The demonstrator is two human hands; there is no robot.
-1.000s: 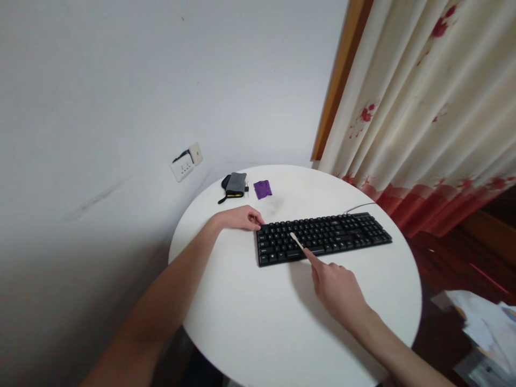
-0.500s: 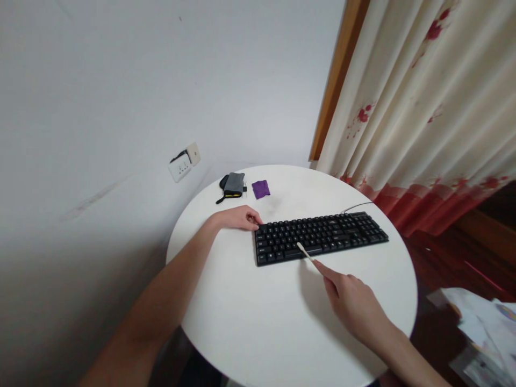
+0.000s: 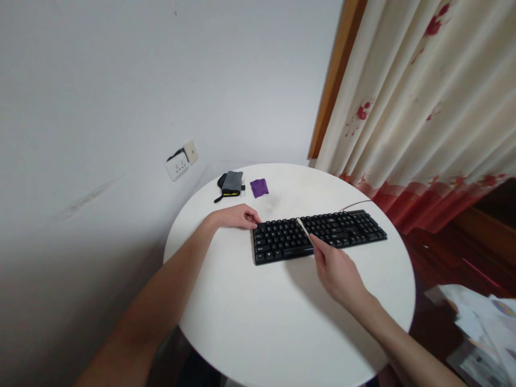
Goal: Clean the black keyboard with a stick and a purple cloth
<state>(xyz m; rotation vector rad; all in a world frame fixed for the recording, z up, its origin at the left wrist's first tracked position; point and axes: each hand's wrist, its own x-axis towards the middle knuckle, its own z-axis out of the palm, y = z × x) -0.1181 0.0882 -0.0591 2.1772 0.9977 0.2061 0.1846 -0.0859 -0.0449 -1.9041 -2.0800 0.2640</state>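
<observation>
The left hand (image 3: 237, 215) touched the keyboard's (image 3: 334, 226) far left corner, though whether it pinched was unclear. The keyboard's length ran toward the counter's (image 3: 250, 314) right edge; across it, a brush (image 3: 304, 229) pointed from the right hand's (image 3: 337, 272) tight grip toward the far edge.

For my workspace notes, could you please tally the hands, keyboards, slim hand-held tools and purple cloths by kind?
Bare left hand and bare right hand: 2
Black rectangular keyboard: 1
Slim off-white stick-like tool: 1
Square purple cloth: 1
Total: 5
</observation>
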